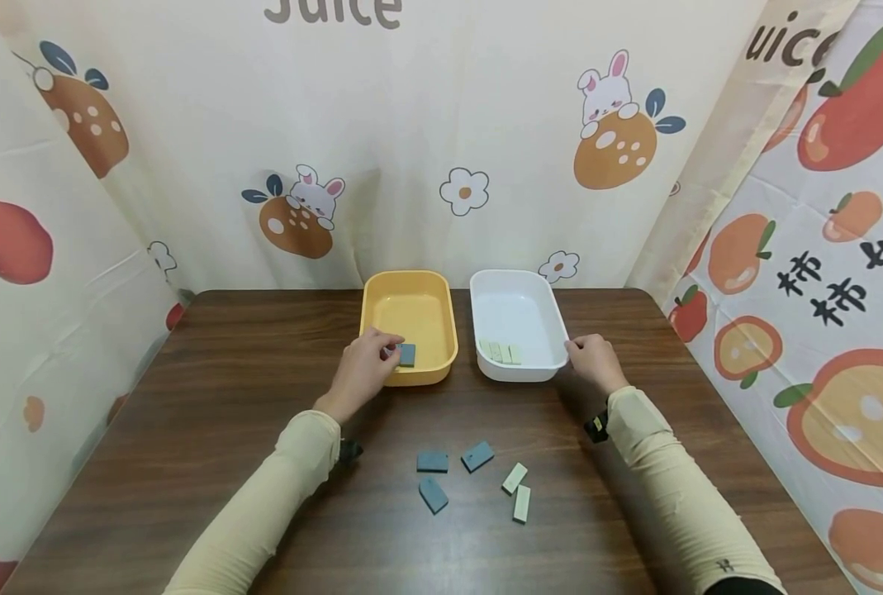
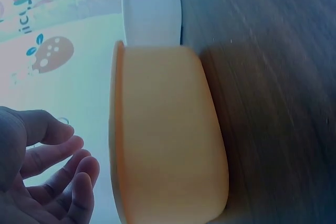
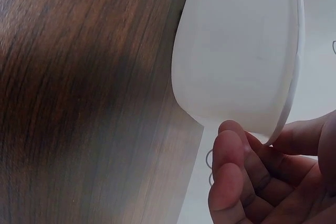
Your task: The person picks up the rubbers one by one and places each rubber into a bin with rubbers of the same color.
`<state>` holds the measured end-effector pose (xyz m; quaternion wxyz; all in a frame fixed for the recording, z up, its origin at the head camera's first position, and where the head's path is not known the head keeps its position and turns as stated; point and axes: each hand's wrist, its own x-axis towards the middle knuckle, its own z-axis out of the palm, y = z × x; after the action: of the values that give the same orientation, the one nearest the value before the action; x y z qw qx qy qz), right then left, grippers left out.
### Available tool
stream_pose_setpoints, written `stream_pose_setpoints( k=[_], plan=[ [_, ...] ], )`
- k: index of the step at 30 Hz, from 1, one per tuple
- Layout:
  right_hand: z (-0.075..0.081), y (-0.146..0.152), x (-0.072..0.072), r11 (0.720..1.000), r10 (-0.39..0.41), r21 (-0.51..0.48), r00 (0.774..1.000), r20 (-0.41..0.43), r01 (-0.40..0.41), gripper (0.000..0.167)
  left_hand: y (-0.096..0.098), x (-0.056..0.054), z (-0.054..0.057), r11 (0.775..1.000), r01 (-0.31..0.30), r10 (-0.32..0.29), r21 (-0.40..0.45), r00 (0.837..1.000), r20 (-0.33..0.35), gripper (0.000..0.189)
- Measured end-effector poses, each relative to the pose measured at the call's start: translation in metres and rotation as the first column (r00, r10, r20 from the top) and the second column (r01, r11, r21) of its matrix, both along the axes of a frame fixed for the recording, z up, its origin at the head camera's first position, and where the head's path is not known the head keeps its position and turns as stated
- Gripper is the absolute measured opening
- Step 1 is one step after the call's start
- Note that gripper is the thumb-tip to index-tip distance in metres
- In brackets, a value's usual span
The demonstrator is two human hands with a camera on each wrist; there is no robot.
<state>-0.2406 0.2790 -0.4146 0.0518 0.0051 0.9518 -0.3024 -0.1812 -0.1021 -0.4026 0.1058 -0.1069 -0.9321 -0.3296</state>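
Observation:
My left hand [image 1: 363,368] is over the left side of a yellow tray [image 1: 441,330], fingers loosely bent. In the left wrist view nothing shows between its thumb and fingers, which are above the tray's rim. Just beside these fingertips, a blue-grey block [image 1: 407,355] lies inside the tray. My right hand [image 1: 595,362] pinches the near right corner of a white tray [image 1: 523,314] between thumb and fingers, as the right wrist view shows. Several pale green blocks [image 1: 500,353] lie in a row at that tray's near left.
On the dark wooden table [image 1: 277,330], nearer than the trays, lie blue-grey blocks [image 1: 432,462] and two pale green blocks [image 1: 521,504]. A printed curtain [image 1: 411,99] hangs behind the trays and along both sides.

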Motion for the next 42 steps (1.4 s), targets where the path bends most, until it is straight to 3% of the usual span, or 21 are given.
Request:
stream_pose_setpoints(
  k=[15, 31, 36, 42],
  plan=[
    [0.001, -0.001, 0.0, 1.0, 0.001, 0.003, 1.0, 0.0, -0.001, 0.043, 0.019, 0.011, 0.002, 0.995, 0.097, -0.098, -0.019, 0.994, -0.047, 0.021],
    [0.0, -0.001, 0.001, 1.0, -0.003, 0.018, 1.0, -0.001, 0.003, 0.042, 0.039, 0.021, 0.002, 0.979, 0.192, -0.193, -0.07, 0.981, -0.005, 0.02],
    [0.0, -0.002, 0.001, 1.0, -0.003, 0.011, 1.0, -0.001, 0.003, 0.042, 0.046, 0.023, 0.001, 0.968, 0.228, -0.223, -0.101, 0.973, 0.056, 0.023],
    [0.0, -0.002, 0.001, 1.0, -0.005, 0.016, 1.0, -0.001, 0.005, 0.042, 0.053, 0.026, 0.0, 0.951, 0.287, -0.27, -0.117, 0.952, 0.141, 0.027]
  ],
)
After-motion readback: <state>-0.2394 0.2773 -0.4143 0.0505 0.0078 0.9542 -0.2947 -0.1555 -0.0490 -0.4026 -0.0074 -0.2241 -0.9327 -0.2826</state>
